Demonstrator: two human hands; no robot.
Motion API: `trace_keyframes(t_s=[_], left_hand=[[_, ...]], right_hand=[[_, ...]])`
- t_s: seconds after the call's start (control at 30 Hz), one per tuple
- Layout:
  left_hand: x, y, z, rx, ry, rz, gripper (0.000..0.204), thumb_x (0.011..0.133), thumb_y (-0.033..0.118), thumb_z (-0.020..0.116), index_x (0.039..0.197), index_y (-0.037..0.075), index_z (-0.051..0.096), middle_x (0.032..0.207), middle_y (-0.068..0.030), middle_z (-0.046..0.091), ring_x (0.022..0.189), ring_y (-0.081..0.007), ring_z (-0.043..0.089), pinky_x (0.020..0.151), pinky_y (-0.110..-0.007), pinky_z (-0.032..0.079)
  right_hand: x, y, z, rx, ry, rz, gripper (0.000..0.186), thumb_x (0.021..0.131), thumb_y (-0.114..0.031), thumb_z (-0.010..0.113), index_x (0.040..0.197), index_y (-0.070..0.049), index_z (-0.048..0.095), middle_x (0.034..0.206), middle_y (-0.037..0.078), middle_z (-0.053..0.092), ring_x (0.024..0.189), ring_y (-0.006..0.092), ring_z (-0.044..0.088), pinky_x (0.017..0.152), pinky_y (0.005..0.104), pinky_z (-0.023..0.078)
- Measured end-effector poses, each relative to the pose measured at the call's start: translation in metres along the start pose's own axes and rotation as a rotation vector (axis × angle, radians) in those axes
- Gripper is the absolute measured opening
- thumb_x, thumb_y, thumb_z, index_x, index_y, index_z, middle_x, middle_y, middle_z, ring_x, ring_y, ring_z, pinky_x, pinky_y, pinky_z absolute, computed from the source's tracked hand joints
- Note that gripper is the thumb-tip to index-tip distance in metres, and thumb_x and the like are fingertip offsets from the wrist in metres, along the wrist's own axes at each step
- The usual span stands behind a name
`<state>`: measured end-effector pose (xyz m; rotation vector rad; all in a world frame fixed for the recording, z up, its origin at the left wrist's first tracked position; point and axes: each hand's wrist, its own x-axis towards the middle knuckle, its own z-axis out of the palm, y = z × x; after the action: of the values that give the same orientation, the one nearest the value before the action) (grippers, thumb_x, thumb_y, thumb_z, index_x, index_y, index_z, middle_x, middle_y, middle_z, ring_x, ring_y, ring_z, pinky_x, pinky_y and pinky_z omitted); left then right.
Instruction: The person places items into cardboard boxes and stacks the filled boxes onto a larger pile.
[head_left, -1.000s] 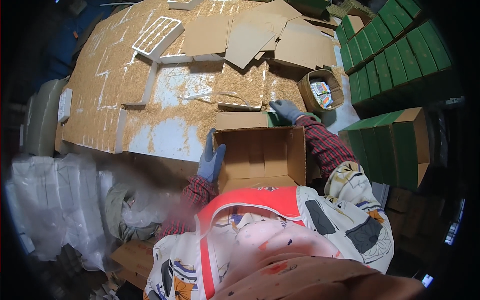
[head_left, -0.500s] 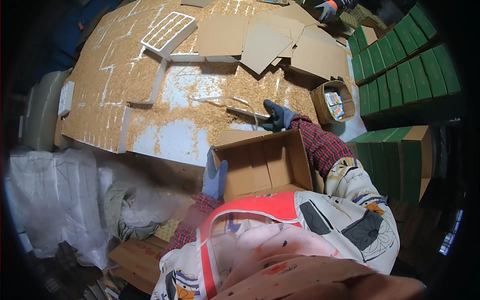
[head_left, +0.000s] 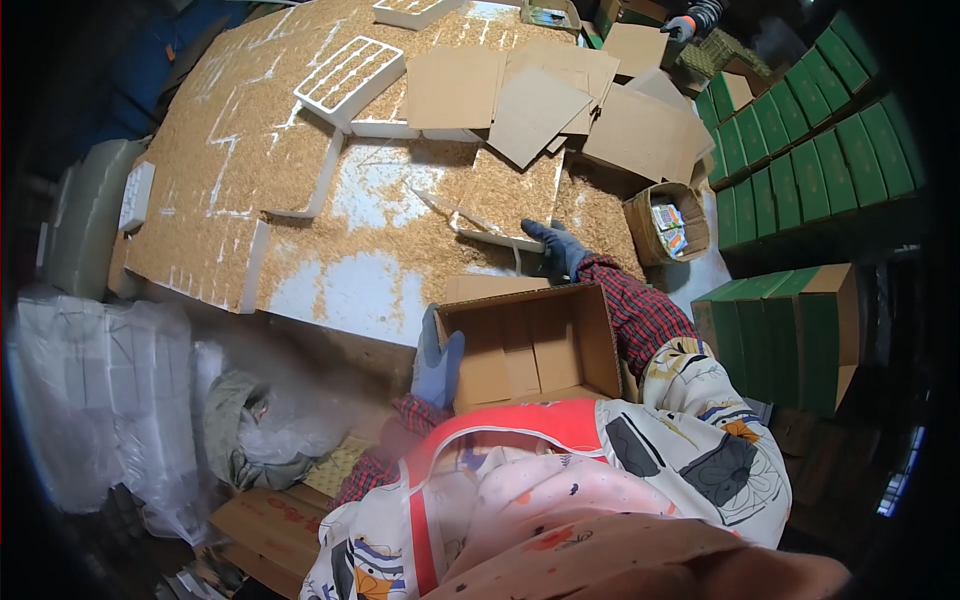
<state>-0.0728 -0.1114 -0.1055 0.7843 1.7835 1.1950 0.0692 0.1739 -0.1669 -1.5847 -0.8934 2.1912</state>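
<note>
An open, empty cardboard box [head_left: 540, 352] sits close against my front, tilted so that its inside shows. My left hand [head_left: 437, 362], in a grey-blue glove, grips the box's left wall. Beyond the far wall of the box, my right hand [head_left: 556, 250], in a darker glove, reaches with fingers apart to the right end of a white foam tray [head_left: 497, 238] of wood shavings. Whether the fingers touch the tray cannot be told. A loose white strip [head_left: 432, 200] curls over that tray. My right forearm lies along the box's right side.
Shaving-filled trays [head_left: 210, 200] cover the table, with a ribbed white tray [head_left: 350, 78] on top. Flat cardboard sheets [head_left: 455, 88] lie farther back. A basket [head_left: 640, 225] holds small packets. Green boxes [head_left: 820, 180] are stacked right, plastic-wrapped bundles [head_left: 105, 390] left. A co-worker's gloved hand [head_left: 680, 27] shows far right.
My right hand has shifted slightly left toward the tray's end, its fingers lower. The white strip curls differently. The view has tilted a little; my left hand keeps hold of the box.
</note>
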Motion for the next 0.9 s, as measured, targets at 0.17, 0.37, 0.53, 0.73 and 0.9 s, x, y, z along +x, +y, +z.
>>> trace_keyframes(t_s=[0.17,0.37,0.53,0.73,0.9], left_hand=[[0.003,0.005,-0.003,0.069,-0.009,0.045,0.068,0.092,0.031,0.053,0.143,-0.004,0.023,0.144,-0.0241,0.033,0.134,-0.0327,0.032,0.109,-0.037,0.028],[0.019,0.012,0.000,0.176,-0.016,0.061,0.073,0.093,0.039,0.051,0.144,-0.003,0.022,0.146,-0.0234,0.030,0.136,-0.0334,0.029,0.111,-0.038,0.024],[0.045,0.024,0.013,0.138,-0.024,0.050,0.078,0.091,0.048,0.051,0.145,-0.002,0.022,0.147,-0.0205,0.030,0.137,-0.0286,0.029,0.111,-0.034,0.025],[0.123,0.019,0.038,-0.101,-0.148,-0.132,0.077,0.093,0.056,0.042,0.146,0.002,0.023,0.138,-0.0180,0.044,0.115,-0.0232,0.050,0.092,-0.031,0.041],[0.197,-0.034,0.056,-0.111,-0.210,0.117,0.071,0.097,0.054,0.032,0.145,0.002,0.027,0.140,-0.0078,0.042,0.127,-0.0191,0.040,0.107,-0.031,0.032]], right_hand=[[0.010,-0.025,-0.078,0.236,-0.034,0.049,0.034,0.080,-0.028,0.073,0.108,-0.020,0.057,0.099,0.003,0.057,0.086,0.0179,0.057,0.071,0.0294,0.054],[-0.120,-0.086,-0.174,0.137,-0.068,-0.141,0.045,0.089,-0.007,0.058,0.130,-0.021,0.049,0.120,0.003,0.053,0.101,0.0164,0.056,0.077,0.0256,0.053],[-0.209,-0.128,-0.223,-0.609,0.043,-0.697,0.051,0.081,-0.003,0.068,0.129,-0.010,0.051,0.123,0.006,0.055,0.112,0.0194,0.053,0.091,0.0294,0.048],[-0.264,-0.156,-0.266,-0.448,-0.040,-0.558,0.038,0.083,-0.009,0.064,0.120,-0.004,0.059,0.115,0.010,0.061,0.094,0.0212,0.063,0.078,0.0344,0.055],[-0.259,-0.160,-0.170,-0.689,-0.209,-0.255,0.033,0.083,-0.022,0.064,0.110,-0.002,0.064,0.104,0.010,0.063,0.087,0.0223,0.064,0.074,0.0354,0.056]])
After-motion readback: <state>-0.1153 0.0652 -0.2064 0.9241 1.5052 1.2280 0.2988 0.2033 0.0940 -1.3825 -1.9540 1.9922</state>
